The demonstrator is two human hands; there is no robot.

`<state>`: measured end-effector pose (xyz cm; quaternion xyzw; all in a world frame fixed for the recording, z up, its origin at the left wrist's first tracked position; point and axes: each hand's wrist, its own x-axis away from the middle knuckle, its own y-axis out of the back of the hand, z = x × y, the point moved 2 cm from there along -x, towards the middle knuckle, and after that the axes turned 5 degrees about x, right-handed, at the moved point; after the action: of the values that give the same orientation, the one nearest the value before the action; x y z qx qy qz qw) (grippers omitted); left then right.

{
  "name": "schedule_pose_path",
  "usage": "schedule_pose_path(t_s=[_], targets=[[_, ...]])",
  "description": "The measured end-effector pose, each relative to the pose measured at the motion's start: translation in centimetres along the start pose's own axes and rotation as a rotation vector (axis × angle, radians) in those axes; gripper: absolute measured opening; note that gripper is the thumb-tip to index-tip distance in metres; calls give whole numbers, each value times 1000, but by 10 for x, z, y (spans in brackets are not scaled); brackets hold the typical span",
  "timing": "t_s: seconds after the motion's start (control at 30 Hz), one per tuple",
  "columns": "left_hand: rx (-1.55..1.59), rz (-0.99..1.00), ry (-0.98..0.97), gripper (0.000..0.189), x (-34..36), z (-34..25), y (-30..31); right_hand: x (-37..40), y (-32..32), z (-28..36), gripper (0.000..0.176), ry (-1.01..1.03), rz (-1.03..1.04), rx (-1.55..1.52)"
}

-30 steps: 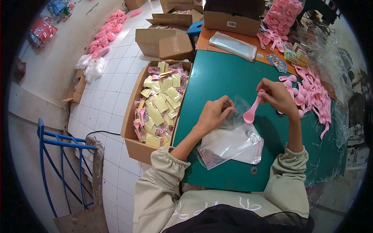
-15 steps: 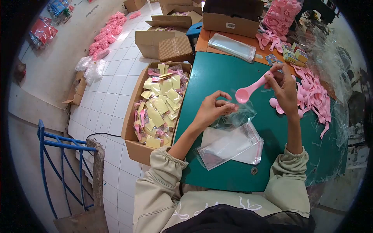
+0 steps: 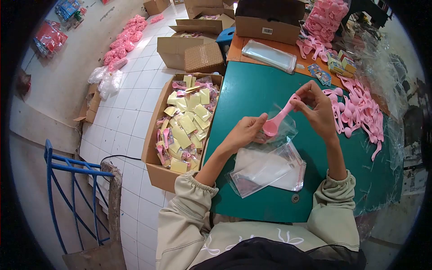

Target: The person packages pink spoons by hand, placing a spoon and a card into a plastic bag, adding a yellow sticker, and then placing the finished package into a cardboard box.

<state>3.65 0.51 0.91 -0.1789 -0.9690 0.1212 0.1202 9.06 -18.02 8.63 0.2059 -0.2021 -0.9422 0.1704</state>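
My right hand (image 3: 317, 112) pinches the handle of a pink spoon (image 3: 280, 118) whose bowl sits at the mouth of the clear bag (image 3: 279, 132) that my left hand (image 3: 245, 131) grips above the green table (image 3: 252, 90).

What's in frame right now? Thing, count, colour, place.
spoon: one, pink, in right hand, bowl at the clear bag's mouth
clear bag: one, transparent, pinched by left hand
bag pile: several, transparent, on the table near the person
loose spoons: many, pink, right side of table
table: one, green, centre
open box: one, brown cardboard, on the floor left of table, full of yellow-carded packs
bag sleeve: one, transparent, on the orange surface behind
far boxes: several, brown, top
floor sacks: several, pink, top left
metal frame: one, blue, lower left
left hand: one, holds bag
right hand: one, holds spoon
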Motion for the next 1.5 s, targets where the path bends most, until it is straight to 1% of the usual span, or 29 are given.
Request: schedule_pose_path(t_s=[0.03,0.07,0.1,0.17,0.23,0.27,0.33,0.37,0.43,0.47,0.5,0.53,0.6,0.67,0.7,0.77,0.8,0.83,0.93,0.97,1.0,1.03,1.1,1.17,1.23,1.27,1.33,1.43,1.5], targets=[[87,1,55,42,3,-4,-2,1,1,2,16,3,-12,18],[103,12,22,42,5,-7,-3,1,1,3,16,5,-24,35],[118,24,-11,43,6,-9,-4,1,0,4,17,41,7,28],[113,21,-105,43,5,-11,-3,2,-1,4,25,110,68,12],[74,-9,-231,42,2,-12,0,1,-11,11,38,352,212,168],[129,-27,-250,42,2,-13,-2,0,-14,13,45,474,285,248],[236,-68,-289,41,4,-19,-5,-7,-18,4,51,485,380,73],[220,-75,-299,41,6,-21,-4,-13,-20,0,54,492,424,-17],[194,-91,-311,40,10,-24,-1,-46,18,-22,42,308,360,-98],[199,-82,-330,40,11,-25,-1,-72,44,-56,34,80,263,13],[202,-72,-351,41,11,-27,-1,-89,72,-86,31,81,66,524],[203,-62,-376,41,11,-29,0,-107,101,-130,32,-1,93,758],[209,-62,-389,40,14,-30,-1,-117,148,-212,32,-291,-27,895],[206,-55,-387,40,14,-34,0,-101,167,-267,36,-163,-208,844],[203,-50,-373,39,15,-36,0,-95,165,-267,38,-103,-291,816],[192,-51,-343,38,15,-35,2,-93,169,-268,41,-128,-316,821],[183,-56,-326,38,12,-34,4,-91,169,-262,42,-146,-329,825],[173,-58,-308,37,11,-33,5,-90,168,-254,35,-225,-316,820],[98,-77,-265,37,14,-37,5,-87,156,-216,26,-66,-309,762],[89,-64,-273,37,16,-39,5,-86,151,-201,21,114,-270,659],[80,-53,-283,37,17,-41,5,-78,131,-150,21,73,-197,536],[73,-42,-292,36,18,-43,5,-65,106,-85,21,30,-123,411],[75,-29,-278,34,18,-47,3,-40,79,-16,24,-88,33,191],[56,-11,-281,33,20,-45,2,-14,56,27,26,122,132,175],[17,15,-311,31,20,-44,-1,-3,43,48,27,275,214,377],[-81,-5,-317,30,19,-43,-2,1,39,56,28,354,255,482],[-276,-50,-329,28,20,-41,-4,6,35,64,25,332,311,517],[-433,-66,-338,25,22,-44,-10,10,23,67,21,277,358,504],[-426,-47,-403,26,21,-42,-15,10,12,62,20,216,412,479]])
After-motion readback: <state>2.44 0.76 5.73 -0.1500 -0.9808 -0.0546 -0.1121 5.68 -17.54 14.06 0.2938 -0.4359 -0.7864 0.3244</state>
